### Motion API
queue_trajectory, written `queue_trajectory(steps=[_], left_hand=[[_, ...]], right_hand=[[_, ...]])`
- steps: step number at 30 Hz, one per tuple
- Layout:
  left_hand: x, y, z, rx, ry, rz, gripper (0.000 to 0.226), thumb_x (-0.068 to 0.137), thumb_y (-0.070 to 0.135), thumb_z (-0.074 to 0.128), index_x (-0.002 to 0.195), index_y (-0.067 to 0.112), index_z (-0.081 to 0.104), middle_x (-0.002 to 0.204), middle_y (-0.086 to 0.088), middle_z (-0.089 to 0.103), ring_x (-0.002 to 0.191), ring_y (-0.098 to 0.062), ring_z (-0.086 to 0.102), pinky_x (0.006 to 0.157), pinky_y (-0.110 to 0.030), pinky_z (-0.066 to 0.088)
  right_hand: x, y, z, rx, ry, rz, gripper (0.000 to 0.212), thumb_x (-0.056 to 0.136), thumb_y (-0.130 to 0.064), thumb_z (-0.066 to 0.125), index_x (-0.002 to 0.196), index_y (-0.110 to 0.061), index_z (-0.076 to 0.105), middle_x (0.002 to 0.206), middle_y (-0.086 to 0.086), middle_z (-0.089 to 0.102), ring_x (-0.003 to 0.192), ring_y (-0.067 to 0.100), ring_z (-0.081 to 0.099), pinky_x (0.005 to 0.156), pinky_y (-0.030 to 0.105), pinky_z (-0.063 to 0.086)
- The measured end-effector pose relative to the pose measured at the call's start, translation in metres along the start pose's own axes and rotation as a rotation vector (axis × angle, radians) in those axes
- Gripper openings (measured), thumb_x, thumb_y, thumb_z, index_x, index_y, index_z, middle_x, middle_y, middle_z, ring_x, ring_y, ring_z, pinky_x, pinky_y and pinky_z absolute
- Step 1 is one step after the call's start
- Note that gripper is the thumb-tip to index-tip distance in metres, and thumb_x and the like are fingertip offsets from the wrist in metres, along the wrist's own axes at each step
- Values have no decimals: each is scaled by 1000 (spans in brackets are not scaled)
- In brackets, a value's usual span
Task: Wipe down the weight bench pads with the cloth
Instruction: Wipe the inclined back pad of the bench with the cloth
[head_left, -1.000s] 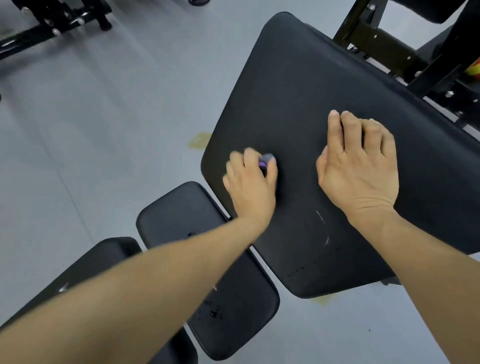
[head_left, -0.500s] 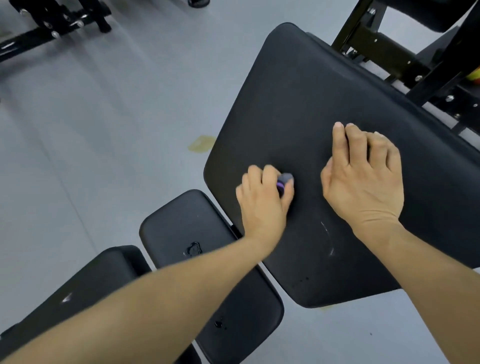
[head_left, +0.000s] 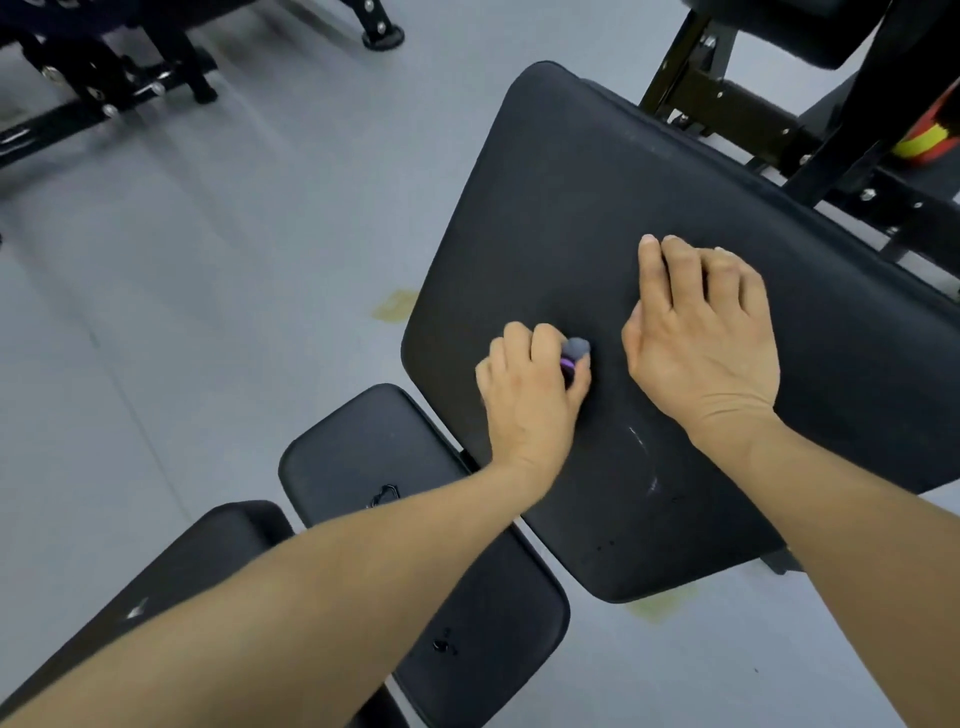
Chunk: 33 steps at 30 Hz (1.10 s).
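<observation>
Left hand (head_left: 530, 400) grips bunched grey cloth (head_left: 575, 349) — right hand (head_left: 698, 338) flat on smooth pad (head_left: 545, 208).

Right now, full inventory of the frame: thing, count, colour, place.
large bench pad: 1, black, centre-right, white scuffs near its lower end
small pads: 2, black, lower left, side by side
cloth: 1, grey with purple, bunched in the left hand
bench frame: 1, black, upper right
equipment frame: 1, black, upper left
floor: grey, yellowish marks beside the large pad
left hand: grips the cloth on the large pad
right hand: rests on the large pad
</observation>
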<state>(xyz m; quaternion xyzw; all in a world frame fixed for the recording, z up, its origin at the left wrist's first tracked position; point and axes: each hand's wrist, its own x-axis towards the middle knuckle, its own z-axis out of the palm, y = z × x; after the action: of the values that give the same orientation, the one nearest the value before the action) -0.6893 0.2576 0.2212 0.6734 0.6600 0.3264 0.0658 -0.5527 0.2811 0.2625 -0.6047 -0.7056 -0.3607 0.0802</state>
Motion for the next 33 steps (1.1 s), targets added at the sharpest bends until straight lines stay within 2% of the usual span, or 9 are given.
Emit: queue_trajectory(steps=[2, 4, 7, 9, 15, 21, 24, 28, 33], left_hand=[[15, -7, -2, 20, 1, 77, 25, 85, 35, 48, 77, 12, 54, 80, -6, 51, 70, -24, 50, 61, -37, 43], [45, -10, -5, 53, 41, 39, 23, 88, 32, 53, 83, 10, 56, 88, -9, 54, 80, -28, 53, 67, -40, 42], [95, -2, -9, -11, 78, -360, 27, 94, 33, 45, 102, 9, 54, 111, -11, 51, 106, -29, 48, 82, -41, 37], [92, 10, -5, -3, 72, -447, 28, 95, 35, 43, 104, 10, 52, 113, -10, 49, 108, -28, 46, 82, -41, 37], [5, 52, -3, -107, 9, -194, 17, 87, 27, 61, 85, 11, 56, 89, -9, 51, 83, -30, 51, 68, -41, 40], [88, 65, -1, -84, 108, -250, 25, 93, 34, 50, 97, 10, 55, 105, -10, 51, 98, -28, 49, 81, -41, 38], [108, 72, 5, -54, 147, -283, 25, 92, 34, 51, 96, 10, 55, 102, -10, 52, 95, -27, 51, 79, -41, 41], [50, 79, 7, -51, 177, -94, 19, 81, 26, 65, 80, 11, 54, 82, -8, 51, 72, -27, 52, 61, -37, 42], [55, 80, 3, -80, 67, 58, 23, 83, 33, 54, 82, 11, 55, 84, -8, 51, 75, -26, 52, 66, -40, 43]], right_hand=[[0, 0, -1, 4, -10, 12, 47, 93, -25, 35, 134, -4, 45, 123, 11, 56, 104, 27, 38, 98, 38, 28], [3, 0, -4, 64, -28, 26, 47, 92, -25, 38, 133, -5, 47, 122, 11, 56, 104, 28, 41, 96, 38, 31], [4, 13, -17, 262, -72, 15, 44, 89, -23, 42, 128, -4, 52, 117, 13, 55, 102, 32, 49, 88, 42, 44], [-1, 39, -26, 301, -107, 15, 41, 89, -20, 47, 126, -3, 53, 118, 15, 53, 103, 35, 52, 89, 45, 44], [-22, 95, -30, 87, -175, 16, 52, 95, -31, 38, 136, 0, 41, 121, 22, 50, 103, 38, 45, 85, 48, 42], [-23, 87, -24, 27, -126, 15, 51, 95, -29, 37, 136, 0, 41, 117, 21, 51, 101, 36, 43, 83, 45, 41], [-24, 88, -21, 13, -113, 1, 50, 94, -29, 36, 135, -1, 44, 116, 18, 53, 101, 33, 44, 83, 42, 41], [-27, 91, -21, 18, -94, -2, 51, 94, -29, 35, 136, -1, 44, 116, 18, 54, 101, 33, 44, 85, 41, 39], [-25, 87, -23, 25, -103, 7, 50, 94, -29, 36, 135, -1, 45, 116, 18, 56, 100, 33, 48, 85, 41, 38]])
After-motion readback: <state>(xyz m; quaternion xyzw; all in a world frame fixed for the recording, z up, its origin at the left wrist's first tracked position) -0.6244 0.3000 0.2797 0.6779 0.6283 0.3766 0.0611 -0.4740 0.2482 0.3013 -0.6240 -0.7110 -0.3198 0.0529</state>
